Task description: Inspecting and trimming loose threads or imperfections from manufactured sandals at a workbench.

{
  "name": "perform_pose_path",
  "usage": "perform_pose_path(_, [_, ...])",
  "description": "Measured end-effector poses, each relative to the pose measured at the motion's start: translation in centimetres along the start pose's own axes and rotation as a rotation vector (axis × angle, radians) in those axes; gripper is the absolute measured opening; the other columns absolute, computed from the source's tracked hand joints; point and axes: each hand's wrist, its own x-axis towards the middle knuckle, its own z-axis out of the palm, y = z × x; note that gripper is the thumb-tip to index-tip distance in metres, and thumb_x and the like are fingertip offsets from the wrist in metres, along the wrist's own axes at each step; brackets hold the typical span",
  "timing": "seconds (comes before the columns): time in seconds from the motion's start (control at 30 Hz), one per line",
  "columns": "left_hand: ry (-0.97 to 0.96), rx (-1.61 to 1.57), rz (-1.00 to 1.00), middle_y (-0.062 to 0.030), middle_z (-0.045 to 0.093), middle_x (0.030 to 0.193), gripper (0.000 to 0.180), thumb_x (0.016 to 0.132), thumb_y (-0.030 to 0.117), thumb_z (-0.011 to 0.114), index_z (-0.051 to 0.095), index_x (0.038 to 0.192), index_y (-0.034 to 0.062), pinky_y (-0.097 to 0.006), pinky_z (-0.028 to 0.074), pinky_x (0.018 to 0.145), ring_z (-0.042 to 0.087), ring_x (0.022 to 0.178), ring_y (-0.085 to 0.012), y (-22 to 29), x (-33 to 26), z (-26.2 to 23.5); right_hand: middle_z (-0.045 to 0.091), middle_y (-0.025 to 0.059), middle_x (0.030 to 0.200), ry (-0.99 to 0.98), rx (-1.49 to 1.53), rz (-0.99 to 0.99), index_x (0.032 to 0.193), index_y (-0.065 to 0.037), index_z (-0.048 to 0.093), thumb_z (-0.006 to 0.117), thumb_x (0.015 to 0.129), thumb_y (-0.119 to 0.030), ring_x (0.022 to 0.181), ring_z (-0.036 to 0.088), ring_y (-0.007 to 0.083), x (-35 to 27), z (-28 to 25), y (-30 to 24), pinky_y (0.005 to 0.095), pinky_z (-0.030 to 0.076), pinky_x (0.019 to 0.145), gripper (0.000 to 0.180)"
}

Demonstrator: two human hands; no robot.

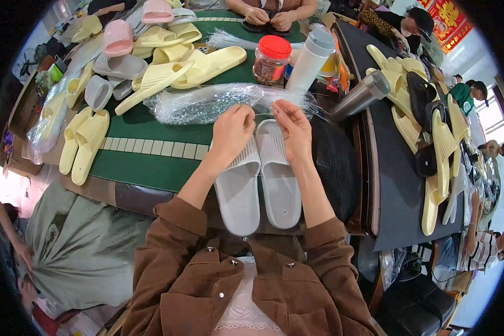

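Note:
A pair of grey slide sandals lies in front of me at the table's near edge, toes away: the left slide and the right slide. Above their toe ends, my left hand and my right hand are both closed in a pinch, a small gap apart. A thin clear plastic strand seems to run between the fingertips; its ends are hidden. Just beyond my hands lies a bundle of clear plastic strands in a loose, shiny heap.
Yellow slides stand at left, with more yellow, grey and pink ones behind. A red-lidded jar, a white bottle and a tilted steel tumbler stand beyond my right hand. A co-worker's hands work opposite. More slides cover the right table.

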Motion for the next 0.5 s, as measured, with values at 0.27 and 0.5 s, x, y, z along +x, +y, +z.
perform_pose_path(0.27, [0.025,0.069,0.068,-0.0117,0.057,0.075,0.006,0.074,0.008,0.059,0.058,0.080,0.0063,-0.042,0.047,0.062,0.058,0.071,-0.0322,0.3,0.0,0.6,0.060,0.0125,0.111,0.037,-0.087,-0.043,0.110,0.005,0.055,0.055,0.087,0.003,0.105,0.058,0.0193,0.2,-0.8,0.3,0.0289,0.044,0.093,0.023])
perform_pose_path(0.5, [-0.039,-0.010,0.153,-0.0140,0.060,0.080,0.008,0.081,0.013,0.057,0.061,0.084,0.0062,-0.045,0.048,0.064,0.059,0.074,-0.0353,1.2,1.2,2.0,0.059,0.0142,0.113,-0.023,-0.096,-0.028,0.115,0.005,0.052,0.054,0.088,0.001,0.106,0.057,0.0201,-0.1,-0.6,0.2,0.0298,0.043,0.095,0.027])
